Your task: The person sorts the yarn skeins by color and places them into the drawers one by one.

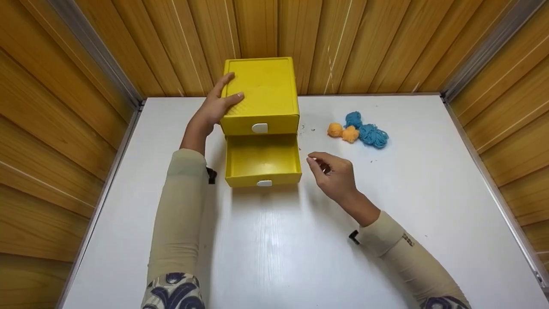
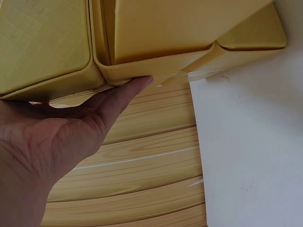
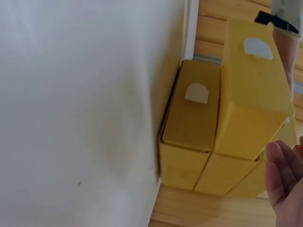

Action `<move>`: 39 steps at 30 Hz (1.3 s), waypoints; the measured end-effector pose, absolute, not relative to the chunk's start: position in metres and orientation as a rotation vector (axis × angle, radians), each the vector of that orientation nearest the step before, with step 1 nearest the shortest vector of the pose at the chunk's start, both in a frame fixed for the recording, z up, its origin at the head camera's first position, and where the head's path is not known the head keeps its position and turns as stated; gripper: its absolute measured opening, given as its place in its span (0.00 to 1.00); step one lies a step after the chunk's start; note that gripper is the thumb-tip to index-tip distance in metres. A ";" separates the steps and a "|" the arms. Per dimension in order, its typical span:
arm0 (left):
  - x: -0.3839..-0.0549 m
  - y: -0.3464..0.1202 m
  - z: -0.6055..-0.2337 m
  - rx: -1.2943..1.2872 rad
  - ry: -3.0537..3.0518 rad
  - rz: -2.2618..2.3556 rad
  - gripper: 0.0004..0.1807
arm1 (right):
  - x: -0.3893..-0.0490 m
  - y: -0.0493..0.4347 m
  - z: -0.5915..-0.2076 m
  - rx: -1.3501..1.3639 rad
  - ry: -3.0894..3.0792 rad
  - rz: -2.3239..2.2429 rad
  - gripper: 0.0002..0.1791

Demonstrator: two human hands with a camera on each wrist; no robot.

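Though open, drawer [image 1: 263, 159] with white tab [image 1: 264, 183]

Noted on white, faintly glossy table [image 1: 266, 253]: near back edge, 1 yellow drawer unit [image 1: 262, 88] standing upright; to right of it, 2 orange balls [image 1: 335, 130] and 2 blue yarn bundles [image 1: 373, 136] bunched together, with a few small dark specks [image 1: 313, 129] scattered nearby.
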State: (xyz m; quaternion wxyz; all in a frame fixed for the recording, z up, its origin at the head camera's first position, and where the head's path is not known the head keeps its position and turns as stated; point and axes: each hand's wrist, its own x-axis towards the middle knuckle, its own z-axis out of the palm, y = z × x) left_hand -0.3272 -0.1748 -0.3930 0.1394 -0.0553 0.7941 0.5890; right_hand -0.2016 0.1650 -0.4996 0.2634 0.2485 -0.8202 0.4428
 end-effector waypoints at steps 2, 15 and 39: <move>-0.327 -0.175 -0.393 -0.166 2.292 1.696 0.42 | -0.208 0.172 -0.503 0.612 -2.299 1.134 0.07; -0.327 -0.176 -0.394 -0.163 2.311 1.683 0.42 | -0.270 0.227 -0.522 0.121 -2.767 0.912 0.28; -0.328 -0.175 -0.394 -0.161 2.306 1.692 0.42 | -0.338 0.271 -0.533 -0.145 -3.128 0.954 0.32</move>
